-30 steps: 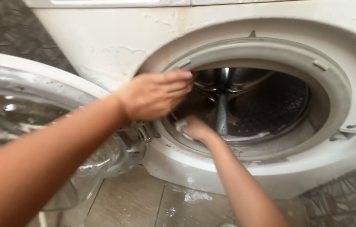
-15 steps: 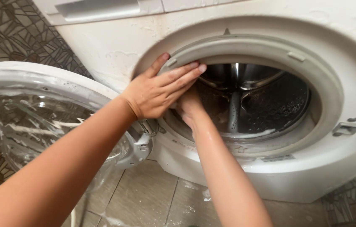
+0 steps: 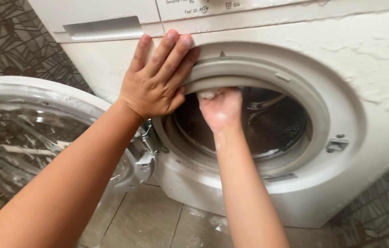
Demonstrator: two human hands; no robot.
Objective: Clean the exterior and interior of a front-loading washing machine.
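Observation:
A white front-loading washing machine (image 3: 369, 92) stands with its round door (image 3: 33, 133) swung open to the left. My left hand (image 3: 155, 78) lies flat on the machine's front, fingers spread over the upper left of the grey rubber door seal (image 3: 249, 71). My right hand (image 3: 221, 108) reaches into the opening just under the top of the seal, closed around a small soapy white cloth or sponge (image 3: 208, 94) pressed up against the seal. Behind it the metal drum (image 3: 279, 124) shows, wet with foam.
The detergent drawer (image 3: 102, 28) and control panel sit along the machine's top. Foam streaks the door glass. Beige floor tiles (image 3: 148, 220) with suds lie below; patterned grey tiles (image 3: 15, 41) cover the wall at left and the floor at right.
My right hand has risen from the seal's lower left to its top. My left hand slid up and left onto the machine's front. The view tilted upward.

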